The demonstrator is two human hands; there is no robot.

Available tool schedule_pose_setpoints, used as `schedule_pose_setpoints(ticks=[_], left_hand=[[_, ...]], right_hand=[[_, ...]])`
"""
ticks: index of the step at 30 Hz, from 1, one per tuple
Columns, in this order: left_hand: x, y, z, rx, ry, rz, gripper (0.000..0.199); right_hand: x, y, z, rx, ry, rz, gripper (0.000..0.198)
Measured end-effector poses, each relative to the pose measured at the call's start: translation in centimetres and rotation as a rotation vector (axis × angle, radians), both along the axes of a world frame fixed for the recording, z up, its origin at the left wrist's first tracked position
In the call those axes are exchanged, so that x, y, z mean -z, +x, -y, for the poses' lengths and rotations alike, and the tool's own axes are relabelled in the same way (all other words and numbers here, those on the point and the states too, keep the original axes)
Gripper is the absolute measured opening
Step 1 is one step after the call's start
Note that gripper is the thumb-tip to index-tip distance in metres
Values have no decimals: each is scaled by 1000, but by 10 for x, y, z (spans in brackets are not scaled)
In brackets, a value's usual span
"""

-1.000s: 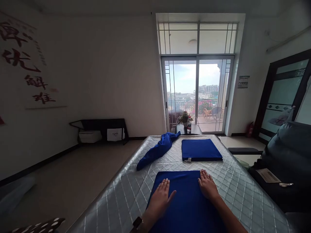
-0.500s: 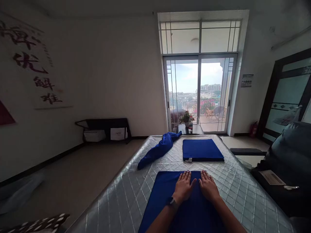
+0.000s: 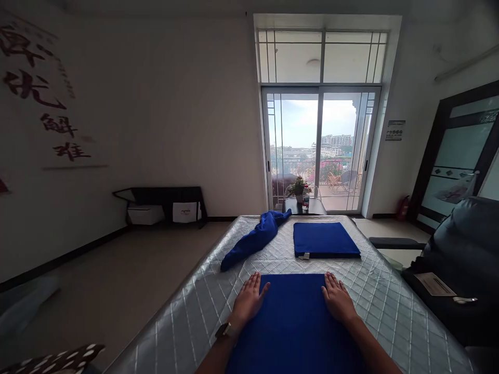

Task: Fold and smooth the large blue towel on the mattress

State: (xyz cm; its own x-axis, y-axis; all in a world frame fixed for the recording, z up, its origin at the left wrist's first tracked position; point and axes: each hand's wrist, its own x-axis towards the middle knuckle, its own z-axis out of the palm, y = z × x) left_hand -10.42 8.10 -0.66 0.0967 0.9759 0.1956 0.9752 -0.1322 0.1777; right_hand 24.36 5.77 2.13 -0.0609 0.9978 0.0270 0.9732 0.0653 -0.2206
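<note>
A folded blue cloth lies flat before me on a quilted silver table cover. At its far left corner rests my left hand, palm down with the fingers stretched out; a watch is on that wrist. My right hand lies flat on the far right corner, fingers extended. Neither hand grips anything. Beyond them sits a second folded blue cloth with a small white tag at its near edge. A crumpled blue cloth stretches along the left side of the table.
A dark chair stands close on the right, with a card and a small white object on it. Behind the table, a small black table bears a potted plant and a bottle. A low black rack is against the left wall.
My left hand has slid left from the middle of the cloth's far edge to its left corner. The right hand stays near the right corner. The view has turned slightly.
</note>
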Motion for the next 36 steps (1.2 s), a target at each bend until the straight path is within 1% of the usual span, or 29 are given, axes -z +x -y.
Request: schedule_pose_setpoints(ticks=[8, 11, 17, 21, 25, 30, 36], left_hand=[[-3, -11, 1, 17, -16, 18, 80], [-5, -12, 3, 4, -25, 47, 80], [-10, -12, 6, 2, -53, 133, 76], [-11, -14, 6, -1, -65, 147, 73], [-4, -16, 2, -1, -66, 114, 71], [5, -17, -1, 11, -15, 33, 67], [-2, -13, 5, -2, -34, -13, 69]], right_hand=[[-1, -1, -4, -21, 18, 45, 68], [-2, -1, -4, -19, 17, 49, 68], [-7, 0, -2, -11, -20, 45, 68], [-9, 3, -1, 28, -42, 48, 68], [-8, 5, 0, 53, -50, 43, 68], [-11, 6, 2, 53, -58, 43, 68], [-14, 4, 5, 54, -47, 25, 66]])
